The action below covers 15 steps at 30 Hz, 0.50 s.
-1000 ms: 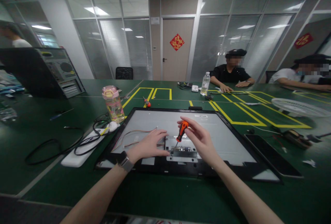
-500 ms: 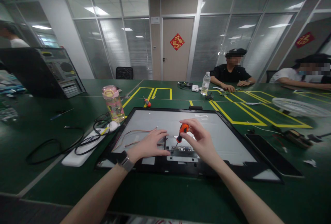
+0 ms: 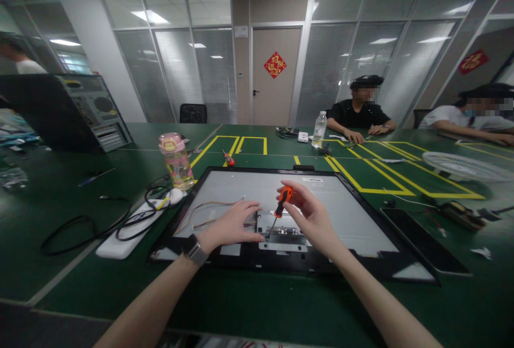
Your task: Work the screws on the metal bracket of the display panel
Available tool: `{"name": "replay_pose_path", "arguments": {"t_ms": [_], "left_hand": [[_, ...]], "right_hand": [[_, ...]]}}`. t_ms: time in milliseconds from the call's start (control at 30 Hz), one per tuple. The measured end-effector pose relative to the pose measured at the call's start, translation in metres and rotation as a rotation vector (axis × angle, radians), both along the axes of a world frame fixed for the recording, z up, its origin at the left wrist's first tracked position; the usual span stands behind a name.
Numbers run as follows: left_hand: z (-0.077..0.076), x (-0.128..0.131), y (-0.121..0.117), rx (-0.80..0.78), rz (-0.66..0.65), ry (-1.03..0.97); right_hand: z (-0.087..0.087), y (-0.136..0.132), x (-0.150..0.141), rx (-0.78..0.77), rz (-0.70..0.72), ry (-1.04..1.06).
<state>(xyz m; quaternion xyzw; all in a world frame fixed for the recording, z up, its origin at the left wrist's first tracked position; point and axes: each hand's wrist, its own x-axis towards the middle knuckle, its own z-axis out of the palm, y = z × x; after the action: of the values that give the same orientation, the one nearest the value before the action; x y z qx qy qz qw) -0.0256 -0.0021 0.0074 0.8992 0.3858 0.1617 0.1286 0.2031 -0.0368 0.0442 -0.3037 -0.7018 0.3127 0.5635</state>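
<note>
My right hand grips an orange and black screwdriver by its handle, the shaft slanting down to the left. Its tip meets a silver metal bracket with connector ports, near the left end. My left hand wears a watch and lies beside the bracket's left edge, fingers stretched and thumb apart, touching the bracket's corner. Under both hands lies a flat display panel, back side up, grey with a black frame. Thin wires run over the panel on the left and pass under my left hand.
On the left are a white power strip with black cable, a pink-lidded bottle and a computer case. A black slab lies to the right. A water bottle stands farther back, near a seated person.
The fingers of my right hand have shifted around the screwdriver handle, which looks slightly turned. My left hand and the panel stay put. The seated person's hand across the table moved slightly.
</note>
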Motion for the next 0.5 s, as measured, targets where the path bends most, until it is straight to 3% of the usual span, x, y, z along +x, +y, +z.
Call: {"name": "replay_pose_path", "arguments": {"t_ms": [100,267,433,500], "left_hand": [[0.0,-0.0001,-0.0001,-0.001,0.002,0.0],[-0.0015,-0.0003,0.0003,0.004,-0.001,-0.019],[0.0003,0.0005,-0.0004,0.002,-0.005,-0.024],[0.0009,0.0008,-0.0007,-0.004,-0.001,-0.019]], "right_hand": [[-0.0011,0.0006,0.0007,0.01,0.015,-0.006],[-0.0019,0.0017,-0.0007,0.083,-0.113,-0.054],[0.0003,0.0002,-0.0005,0.011,0.046,-0.005],[0.0013,0.0,-0.0001,0.029,0.031,0.006]]}}
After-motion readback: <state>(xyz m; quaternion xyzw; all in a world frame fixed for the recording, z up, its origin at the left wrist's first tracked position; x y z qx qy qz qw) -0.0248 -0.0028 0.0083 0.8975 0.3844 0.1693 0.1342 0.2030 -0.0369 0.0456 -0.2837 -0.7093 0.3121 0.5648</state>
